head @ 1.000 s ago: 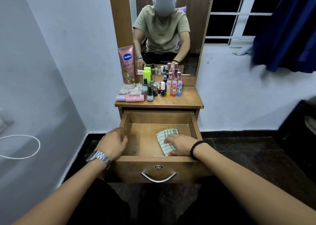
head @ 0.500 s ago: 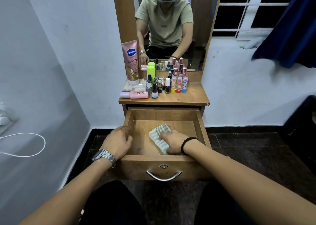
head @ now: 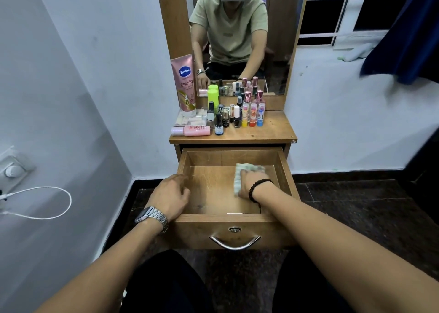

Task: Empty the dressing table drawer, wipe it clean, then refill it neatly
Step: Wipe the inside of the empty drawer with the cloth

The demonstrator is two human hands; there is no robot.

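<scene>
The drawer point(head: 234, 220) is pulled out from under the bench point(head: 273, 132) and holds nothing but a cloth point(head: 237, 179). The cloth lies on the drawer's floor toward the back right corner, blurred, with the right hand point(head: 251, 182) flat on top of it, fingers fairly straight and pressing down rather than curled round it. A dark bead bracelet point(head: 259, 189) sits on that wrist. The left hand point(head: 172, 195) rests on the drawer's left wall near the front corner, fingers curled over the edge in a loose grip; a metal watch point(head: 152, 216) is on that wrist. On the bench above the drawer stand a pink lotion tube point(head: 185, 84), a green bottle point(head: 213, 99), a pink bottle point(head: 191, 131) lying on its side, and a cluster of small bottles point(head: 237, 116). Behind them rises the mirror point(head: 278, 39).
</scene>
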